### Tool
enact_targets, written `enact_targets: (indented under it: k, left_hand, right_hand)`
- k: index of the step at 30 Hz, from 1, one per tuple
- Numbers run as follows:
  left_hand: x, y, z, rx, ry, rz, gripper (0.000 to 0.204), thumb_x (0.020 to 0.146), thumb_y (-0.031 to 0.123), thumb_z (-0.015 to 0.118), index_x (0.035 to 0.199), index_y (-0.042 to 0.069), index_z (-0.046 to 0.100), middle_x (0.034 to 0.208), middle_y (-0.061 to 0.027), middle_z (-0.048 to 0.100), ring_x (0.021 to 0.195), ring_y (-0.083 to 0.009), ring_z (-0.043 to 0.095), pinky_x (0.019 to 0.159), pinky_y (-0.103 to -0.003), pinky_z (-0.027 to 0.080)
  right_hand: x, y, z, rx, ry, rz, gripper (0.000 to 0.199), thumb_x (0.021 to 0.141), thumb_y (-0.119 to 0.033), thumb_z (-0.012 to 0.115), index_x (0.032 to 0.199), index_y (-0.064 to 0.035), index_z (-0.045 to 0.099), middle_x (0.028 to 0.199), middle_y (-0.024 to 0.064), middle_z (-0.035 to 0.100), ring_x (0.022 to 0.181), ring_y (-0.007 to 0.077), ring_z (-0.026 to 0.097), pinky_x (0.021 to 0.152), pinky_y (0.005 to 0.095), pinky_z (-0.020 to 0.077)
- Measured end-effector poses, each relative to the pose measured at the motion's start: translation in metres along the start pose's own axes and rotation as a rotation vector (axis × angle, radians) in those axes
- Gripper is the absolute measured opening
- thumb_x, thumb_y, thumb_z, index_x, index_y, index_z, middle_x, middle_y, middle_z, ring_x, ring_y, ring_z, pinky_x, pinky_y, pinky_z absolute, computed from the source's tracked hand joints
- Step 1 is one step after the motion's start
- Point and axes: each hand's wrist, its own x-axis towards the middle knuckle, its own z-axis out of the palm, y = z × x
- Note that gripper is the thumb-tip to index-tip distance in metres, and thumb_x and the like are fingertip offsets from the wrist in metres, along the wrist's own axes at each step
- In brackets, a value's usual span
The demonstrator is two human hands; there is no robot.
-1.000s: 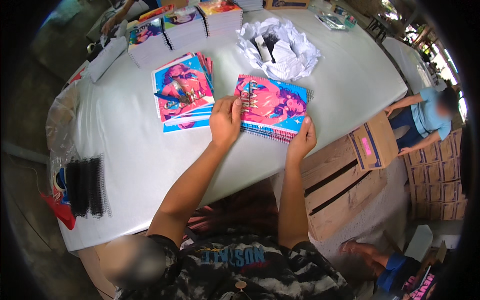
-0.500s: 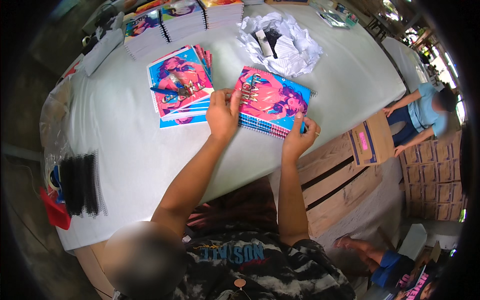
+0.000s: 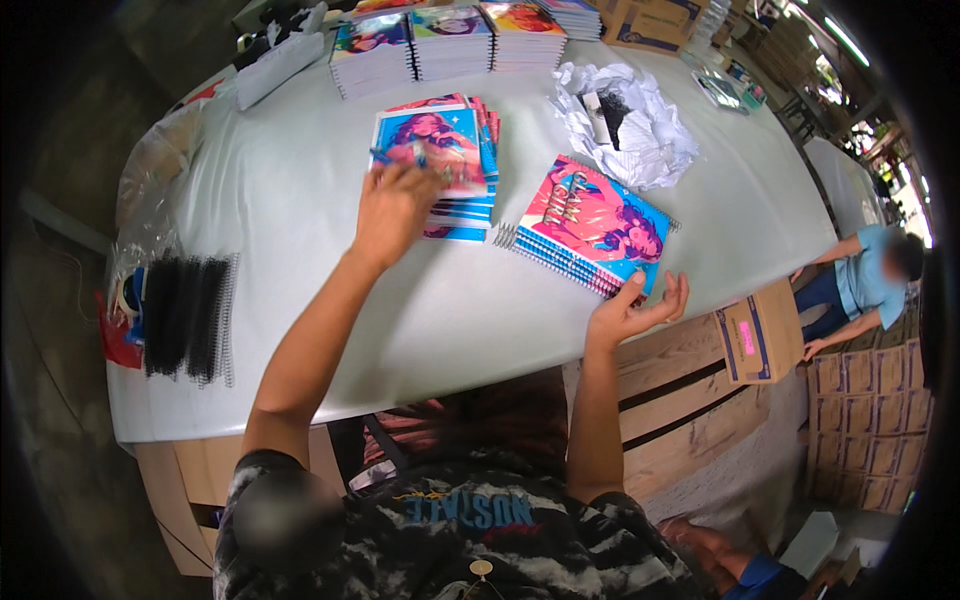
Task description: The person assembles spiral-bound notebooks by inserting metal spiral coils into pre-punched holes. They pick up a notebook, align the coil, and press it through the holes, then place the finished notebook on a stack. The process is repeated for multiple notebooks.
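Though spread, empty, right hand [image 3: 632, 312] at notebooks [image 3: 602, 216]; left hand [image 3: 396, 214], grip unclear, over covers [image 3: 462, 165].

At 2 o'clock from the centre of your view, the top cover of the spiral notebooks [image 3: 605, 225] carries a title in two lines of pale gold capitals, turned sideways. Between 11 and 12 o'clock, lettering on the cover pile [image 3: 440, 135] is mostly hidden by your left hand [image 3: 395, 208]. At 6 o'clock, your dark patterned shirt [image 3: 410, 545] shows large blue block letters. At 3 o'clock, a brown carton [image 3: 772, 330] bears a pink label [image 3: 745, 338]; the stacked cartons [image 3: 870, 420] toward 4 o'clock repeat dark print too small to read. At 1 o'clock, a further box [image 3: 650, 22] has unclear dark markings.
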Motion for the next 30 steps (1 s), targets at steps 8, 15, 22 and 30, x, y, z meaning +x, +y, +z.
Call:
enact_targets:
  k: [8,15,22,30]
  left_hand:
    - [0.025,0.022,-0.1,-0.205,0.549,-0.085,0.017,0.08,0.006,0.064,0.097,0.007,0.063,0.094,-0.0067,0.064,0.086,-0.0237,0.058,0.08,-0.032,0.041]
    - [-0.058,0.047,-0.083,-0.625,0.765,-0.491,0.013,0.089,0.007,0.056,0.099,-0.002,0.059,0.088,-0.0045,0.06,0.078,-0.009,0.054,0.072,-0.02,0.042]
    - [-0.098,0.01,-0.138,-0.49,1.07,-0.628,0.023,0.093,0.017,0.052,0.105,-0.003,0.055,0.096,-0.0049,0.06,0.087,-0.0084,0.053,0.08,-0.021,0.041]
    - [-0.157,0.0,-0.147,-0.525,0.912,-0.804,0.028,0.092,0.022,0.055,0.105,-0.004,0.056,0.093,-0.0044,0.058,0.084,-0.0077,0.05,0.079,-0.021,0.039]
  right_hand:
    - [-0.022,-0.082,0.007,0.935,-0.662,0.763,0.037,0.086,-0.014,0.059,0.118,0.0016,0.046,0.106,0.0129,0.058,0.108,0.021,0.051,0.093,0.0366,0.0391]
    - [-0.069,-0.096,0.027,0.976,-1.013,1.02,0.051,0.085,-0.014,0.061,0.13,-0.0024,0.04,0.129,0.0154,0.044,0.114,0.0255,0.048,0.091,0.0375,0.0423]
    - [-0.059,-0.117,0.098,0.321,-0.948,-0.457,0.038,0.078,-0.004,0.06,0.116,-0.0006,0.054,0.12,0.0159,0.053,0.114,0.0319,0.048,0.095,0.0405,0.0381]
    - [-0.039,-0.115,0.168,0.198,-0.975,-0.594,0.019,0.078,-0.004,0.052,0.093,-0.0043,0.064,0.094,0.0112,0.066,0.09,0.0259,0.062,0.08,0.0364,0.0454]
